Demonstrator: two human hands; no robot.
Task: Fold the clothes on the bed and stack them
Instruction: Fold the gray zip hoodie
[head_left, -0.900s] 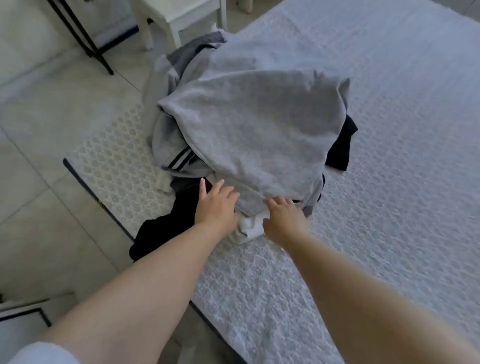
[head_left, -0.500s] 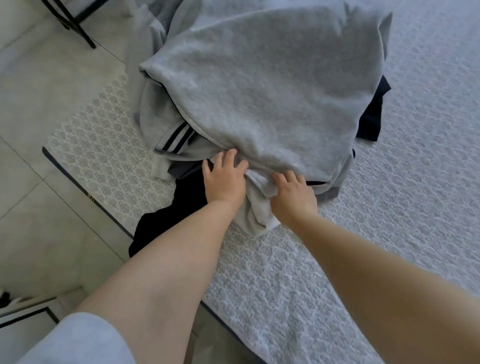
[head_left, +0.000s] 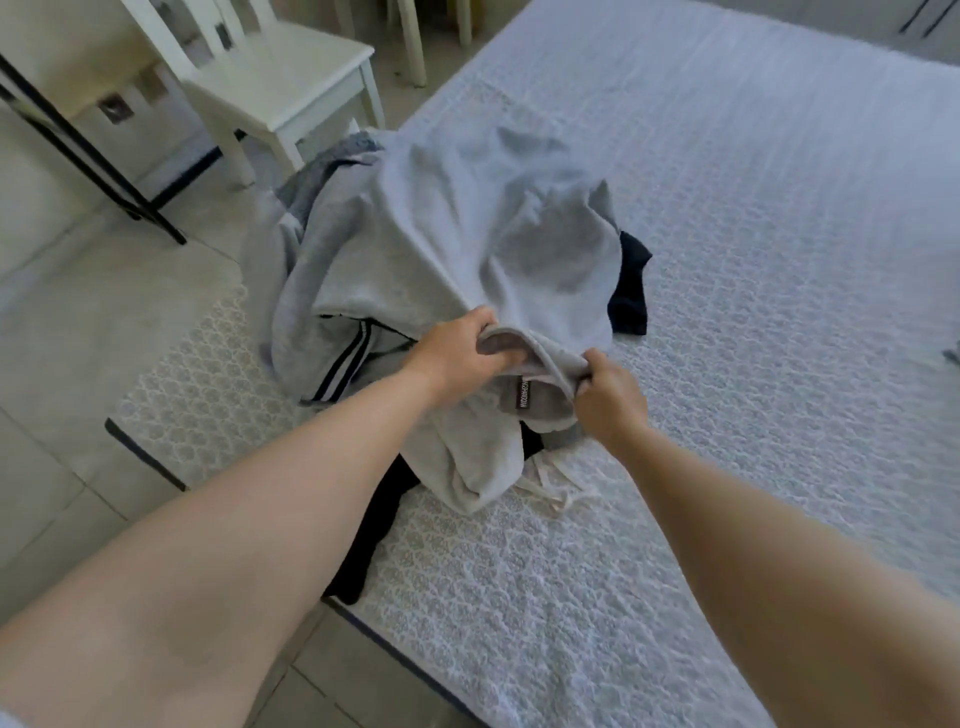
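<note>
Partly hidden: left hand (head_left: 457, 353) and right hand (head_left: 605, 397) fingers clutching grey garment (head_left: 467, 249) hem

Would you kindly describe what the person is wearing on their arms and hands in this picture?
Both forearms are bare to the elbow. The left hand and right hand wear no gloves, and no rings, watch or bracelets are visible. A sliver of light sleeve shows at the lower left corner.

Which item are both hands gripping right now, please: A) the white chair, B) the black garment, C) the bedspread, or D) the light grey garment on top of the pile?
D: the left hand and right hand both clutch the edge of the light grey garment, lifting it off the pile.
</note>
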